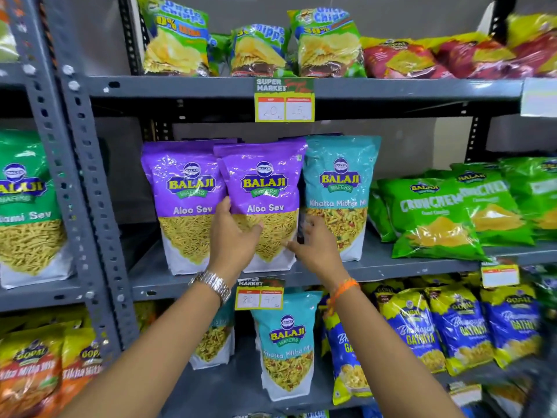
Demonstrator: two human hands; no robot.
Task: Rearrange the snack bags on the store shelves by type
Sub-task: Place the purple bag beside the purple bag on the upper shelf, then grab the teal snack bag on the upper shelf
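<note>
Two purple Aloo Sev bags stand upright on the middle shelf [407, 267]. My left hand [233, 233] grips the left edge of the right purple bag [265, 188], fingers tucked between it and the left purple bag [184, 191]. My right hand [316, 245] reaches to that bag's right edge, fingers apart and slipped between it and the teal Khatta Mitha Mix bag [340, 188] beside it. Another teal Khatta Mitha bag [286, 342] stands on the shelf below, with one more partly hidden behind my left forearm.
Green Crunchem bags [434, 218] lie at the right of the middle shelf. Uncle Chipps bags [328, 43] and red bags [404, 60] fill the top shelf. Blue Gopal Gathiya bags [461, 327] sit lower right. A grey upright post [87, 188] divides off the left bay.
</note>
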